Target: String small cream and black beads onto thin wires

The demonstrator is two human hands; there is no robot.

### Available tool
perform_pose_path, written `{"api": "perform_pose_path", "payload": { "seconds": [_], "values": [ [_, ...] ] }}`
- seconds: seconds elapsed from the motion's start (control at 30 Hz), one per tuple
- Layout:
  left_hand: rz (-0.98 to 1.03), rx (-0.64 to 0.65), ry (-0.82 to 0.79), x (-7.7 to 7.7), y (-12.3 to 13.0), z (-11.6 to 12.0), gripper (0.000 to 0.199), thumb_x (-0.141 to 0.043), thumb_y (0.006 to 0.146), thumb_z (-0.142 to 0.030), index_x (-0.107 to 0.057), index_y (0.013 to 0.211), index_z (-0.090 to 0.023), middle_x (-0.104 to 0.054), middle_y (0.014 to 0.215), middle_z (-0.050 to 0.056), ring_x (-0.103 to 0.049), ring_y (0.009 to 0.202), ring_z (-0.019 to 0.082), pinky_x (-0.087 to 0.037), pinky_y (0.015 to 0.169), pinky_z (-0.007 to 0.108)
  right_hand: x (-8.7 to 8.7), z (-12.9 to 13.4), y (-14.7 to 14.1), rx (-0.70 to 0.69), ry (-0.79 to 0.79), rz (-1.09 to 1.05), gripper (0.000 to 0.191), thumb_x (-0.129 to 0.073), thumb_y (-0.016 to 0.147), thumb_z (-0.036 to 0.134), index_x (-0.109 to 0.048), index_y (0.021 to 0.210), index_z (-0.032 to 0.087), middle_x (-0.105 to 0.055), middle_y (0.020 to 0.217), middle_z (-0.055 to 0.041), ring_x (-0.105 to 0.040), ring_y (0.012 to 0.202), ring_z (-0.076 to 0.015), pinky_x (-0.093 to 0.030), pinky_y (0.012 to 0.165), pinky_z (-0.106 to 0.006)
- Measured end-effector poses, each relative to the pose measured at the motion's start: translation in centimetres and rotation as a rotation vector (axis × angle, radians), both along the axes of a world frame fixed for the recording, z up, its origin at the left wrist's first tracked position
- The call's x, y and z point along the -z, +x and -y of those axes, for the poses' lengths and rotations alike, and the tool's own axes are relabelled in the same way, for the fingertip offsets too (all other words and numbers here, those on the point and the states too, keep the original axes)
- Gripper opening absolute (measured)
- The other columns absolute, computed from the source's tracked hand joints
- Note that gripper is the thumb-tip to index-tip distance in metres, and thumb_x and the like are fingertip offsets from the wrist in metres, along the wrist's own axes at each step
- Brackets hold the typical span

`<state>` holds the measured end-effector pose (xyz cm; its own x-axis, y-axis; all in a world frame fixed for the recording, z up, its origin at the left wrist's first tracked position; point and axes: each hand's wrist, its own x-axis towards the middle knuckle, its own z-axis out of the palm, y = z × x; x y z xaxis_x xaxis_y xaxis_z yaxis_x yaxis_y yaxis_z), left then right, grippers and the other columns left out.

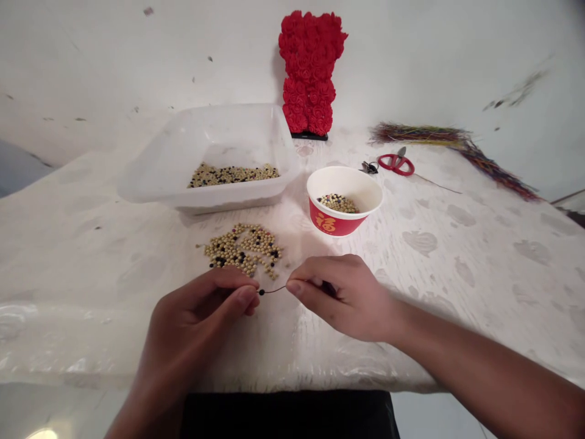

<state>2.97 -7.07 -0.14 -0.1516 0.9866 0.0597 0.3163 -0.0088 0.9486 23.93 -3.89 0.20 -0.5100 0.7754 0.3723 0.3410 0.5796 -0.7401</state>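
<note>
Between my hands runs a thin dark cord with one black bead on it, close to the left fingertips. My left hand is closed in a pinch at the cord's left end, thumb against forefinger. The right end is pinched between the thumb and forefinger of my right hand. Whether more beads sit inside the left fingers is hidden. Just beyond my hands lies a loose pile of beads, mostly cream-gold with some black ones.
Behind the pile stands a white plastic tub with more beads inside. A red-and-white paper bowl holds beads too. Farther right lie red-handled scissors and bundles of coloured cords. A red rose-covered figure leans by the wall.
</note>
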Motion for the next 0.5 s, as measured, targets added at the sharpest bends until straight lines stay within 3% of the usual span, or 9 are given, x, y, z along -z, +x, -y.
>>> {"api": "perform_pose_path", "payload": {
  "seconds": [0.13, 0.27, 0.37, 0.5],
  "values": [
    [-0.018, -0.002, 0.033, 0.2, 0.0, 0.0, 0.015, -0.074, 0.08, -0.037, -0.072, 0.077, -0.022, -0.067, 0.065, -0.002, -0.064, 0.064, 0.015, -0.053, 0.061, 0.024, 0.0, -0.1, 0.1, 0.033, 0.022, -0.012, 0.018, -0.056, 0.097, 0.027, -0.067, 0.09, 0.016, -0.06, 0.07, 0.0021, -0.05, 0.058, -0.0074, -0.039, 0.055, -0.02],
    [-0.005, 0.007, 0.025, 0.2, 0.2, 0.1, 0.014, -0.073, 0.08, -0.036, -0.071, 0.073, -0.024, -0.066, 0.066, -0.003, -0.063, 0.064, 0.013, -0.051, 0.062, 0.022, -0.1, -0.2, -0.1, 0.052, 0.289, -0.006, 0.017, -0.062, 0.092, 0.027, -0.067, 0.103, 0.015, -0.067, 0.086, -0.0049, -0.06, 0.079, -0.0153, -0.048, 0.074, -0.03],
    [0.013, 0.015, 0.003, 0.2, 0.2, 0.1, 0.01, -0.075, 0.079, -0.035, -0.072, 0.074, -0.026, -0.067, 0.067, -0.004, -0.063, 0.064, 0.012, -0.051, 0.062, 0.02, -0.1, 0.0, -0.5, -0.022, 0.431, 0.086, 0.025, -0.062, 0.093, 0.034, -0.066, 0.111, 0.017, -0.07, 0.1, -0.008, -0.06, 0.094, -0.0203, -0.045, 0.087, -0.038],
    [0.021, 0.025, -0.009, 0.3, 0.0, 0.1, 0.007, -0.077, 0.077, -0.033, -0.074, 0.076, -0.027, -0.069, 0.07, -0.003, -0.063, 0.065, 0.013, -0.051, 0.063, 0.021, -0.1, 0.2, -1.1, -0.063, 0.46, 0.181, 0.025, -0.06, 0.096, 0.034, -0.067, 0.108, 0.014, -0.07, 0.098, -0.0069, -0.059, 0.092, -0.0197, -0.043, 0.086, -0.037]
  ]
}}
